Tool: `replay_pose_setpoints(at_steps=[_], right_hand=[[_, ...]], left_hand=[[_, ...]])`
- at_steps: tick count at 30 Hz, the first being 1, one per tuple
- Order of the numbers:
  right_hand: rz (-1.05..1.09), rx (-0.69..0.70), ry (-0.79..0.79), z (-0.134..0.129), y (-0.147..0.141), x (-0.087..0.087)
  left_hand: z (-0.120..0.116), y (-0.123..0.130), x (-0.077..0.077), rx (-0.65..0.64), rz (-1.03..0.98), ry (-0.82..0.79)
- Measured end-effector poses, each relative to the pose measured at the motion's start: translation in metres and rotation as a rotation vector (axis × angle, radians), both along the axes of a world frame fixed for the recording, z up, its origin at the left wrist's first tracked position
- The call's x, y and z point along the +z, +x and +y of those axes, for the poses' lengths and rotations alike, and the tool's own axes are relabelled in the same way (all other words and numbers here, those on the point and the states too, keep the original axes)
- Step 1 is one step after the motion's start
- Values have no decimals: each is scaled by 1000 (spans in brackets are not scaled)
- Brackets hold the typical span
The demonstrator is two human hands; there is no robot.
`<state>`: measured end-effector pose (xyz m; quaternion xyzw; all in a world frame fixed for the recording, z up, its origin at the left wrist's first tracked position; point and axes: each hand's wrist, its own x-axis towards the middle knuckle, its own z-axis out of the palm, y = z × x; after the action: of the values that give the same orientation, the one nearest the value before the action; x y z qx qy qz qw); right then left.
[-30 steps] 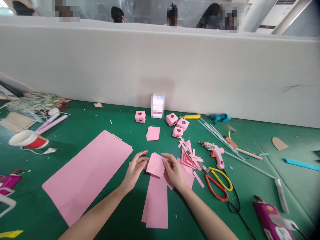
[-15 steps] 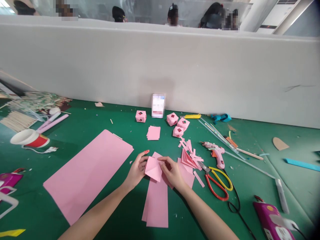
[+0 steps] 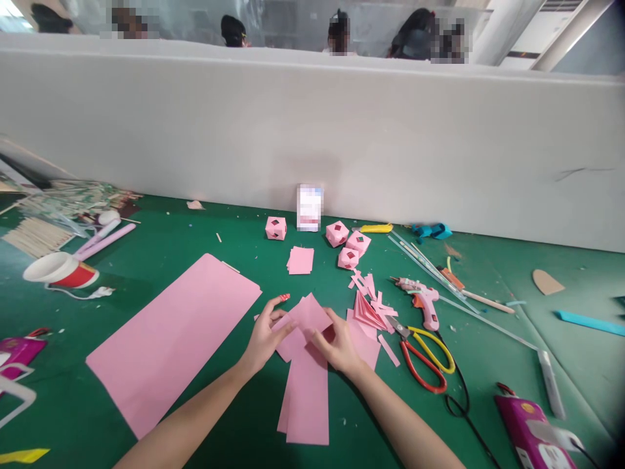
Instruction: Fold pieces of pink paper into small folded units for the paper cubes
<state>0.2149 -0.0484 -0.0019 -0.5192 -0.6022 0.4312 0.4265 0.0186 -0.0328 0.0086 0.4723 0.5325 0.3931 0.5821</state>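
A creased pink paper square (image 3: pixel 314 314) is held between my two hands, one corner pointing away from me. Thumb and fingers of my left hand (image 3: pixel 266 333) close on its left side. At the right side my right hand (image 3: pixel 338 340) pinches it, the thumb lying over the near part. Long pink paper strips (image 3: pixel 307 404) lie overlapped on the table below the square. Right of my right hand are a stack of folded pink paper (image 3: pixel 368 311), a pink sheet (image 3: pixel 365 345) and narrow pink offcuts (image 3: pixel 361 281). Exact folds under my fingers are hidden.
Ahead stand pink paper cubes (image 3: pixel 276 228), a phone (image 3: pixel 309 208) and small paper squares (image 3: pixel 301 260). Scissors (image 3: pixel 424 358), a glue gun (image 3: pixel 422 299) and a yellow cutter (image 3: pixel 375 228) lie right. Leftward are a large pink sheet (image 3: pixel 176 345) and a paper cup (image 3: pixel 61 270).
The pink square has turned, so a corner now points away from me. My left thumb has come over its left side, and my right fingers have shifted around its right side.
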Motion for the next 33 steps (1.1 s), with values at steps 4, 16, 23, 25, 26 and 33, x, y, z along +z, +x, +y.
replay_pose_setpoints(at_steps=[4, 16, 23, 25, 26, 33], right_hand=[[131, -124, -49, 3, 0, -6], [69, -104, -127, 12, 7, 13], [-176, -240, -9, 16, 9, 0], [-312, -229, 47, 16, 9, -3], [-393, -218, 75, 16, 10, -3], [-806, -156, 100, 17, 10, 2]], left_hand=[[0, -2, -2, -19, 18, 12], [13, -15, 13, -232, 395, 352], [29, 4, -16, 8, 780, 767], [33, 14, -24, -16, 945, 825], [34, 18, -28, -24, 1011, 832], [37, 28, -40, -116, 1265, 788]])
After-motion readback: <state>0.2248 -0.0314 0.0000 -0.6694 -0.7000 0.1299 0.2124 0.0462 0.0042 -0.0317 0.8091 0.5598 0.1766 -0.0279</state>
